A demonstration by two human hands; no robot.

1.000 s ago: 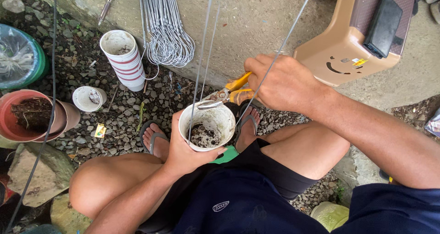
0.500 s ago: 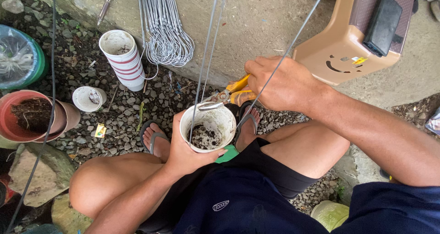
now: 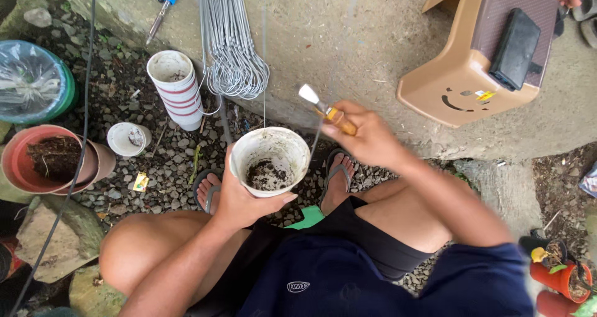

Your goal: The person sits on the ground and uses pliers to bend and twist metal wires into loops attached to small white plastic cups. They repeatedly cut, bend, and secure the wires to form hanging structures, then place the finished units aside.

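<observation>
1. Left hand (image 3: 239,199): your fingers are wrapped around the near wall of the white cup (image 3: 272,161), thumb laid along the rim side. You hold it upright above your lap and between your knees, mouth up, so the dark soil at the bottom stays put and the inside is open to view.
2. Right hand (image 3: 367,137): closed in a fist-like grip on the yellow-handled pliers (image 3: 324,109), the metal nose pointing up and left, just beyond the cup's far rim. The image is blurred here, so I cannot tell whether the nose stands parted or closed.
3. Thin wires: faint strands run from the top of the picture down toward the cup and the pliers; they are too blurred to say where they end.
4. Feet: both rest in sandals on the gravel (image 3: 161,161) directly below the cup.
5. Stock at your left: a stack of white cups with red bands (image 3: 177,90), a small white cup (image 3: 126,138) lying beside it, and a terracotta pot (image 3: 43,158) with soil in it.
6. Bundle of bent wire hooks (image 3: 231,43): laid on the concrete ledge (image 3: 323,37), well within reach ahead.
7. Tan plastic stool (image 3: 479,62): ahead at your right, with a flat black object (image 3: 515,48) on its seat.
8. Obstruction: a dark cable (image 3: 79,149) hangs down the left side, crossing in front of the pot.
</observation>
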